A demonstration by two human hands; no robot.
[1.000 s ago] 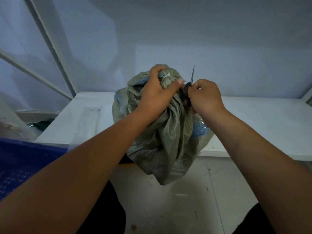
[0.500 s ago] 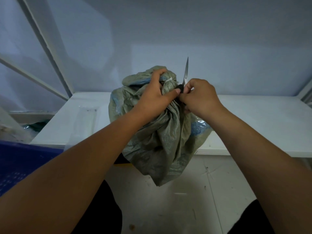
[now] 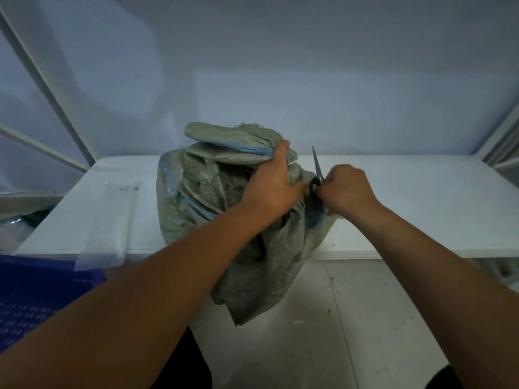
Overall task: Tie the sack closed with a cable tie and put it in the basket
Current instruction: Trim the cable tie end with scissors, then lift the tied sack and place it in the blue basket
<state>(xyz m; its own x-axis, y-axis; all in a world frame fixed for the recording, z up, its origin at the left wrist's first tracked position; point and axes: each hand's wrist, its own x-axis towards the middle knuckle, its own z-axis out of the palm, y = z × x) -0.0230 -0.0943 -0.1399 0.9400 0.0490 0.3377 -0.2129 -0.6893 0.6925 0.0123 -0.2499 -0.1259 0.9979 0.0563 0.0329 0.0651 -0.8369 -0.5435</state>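
Note:
A grey-green woven sack (image 3: 222, 203) with blue trim rests on the edge of the white table (image 3: 421, 203), its lower part hanging over the front. My left hand (image 3: 273, 183) grips the bunched neck of the sack, where a white cable tie (image 3: 292, 163) shows just past my fingers. My right hand (image 3: 346, 189) holds black-handled scissors (image 3: 316, 175) right beside the neck, blade pointing up. The blue basket (image 3: 36, 299) sits low at the left edge.
A clear plastic bag (image 3: 112, 220) lies on the table's left part and hangs over its front. White frame bars (image 3: 47, 80) slant up at the left, another at the right edge. A pale scuffed floor (image 3: 351, 318) lies below.
The sack's loose top has flopped over to the left. My right hand with the scissors has drawn slightly right, away from the neck. My left hand keeps its grip.

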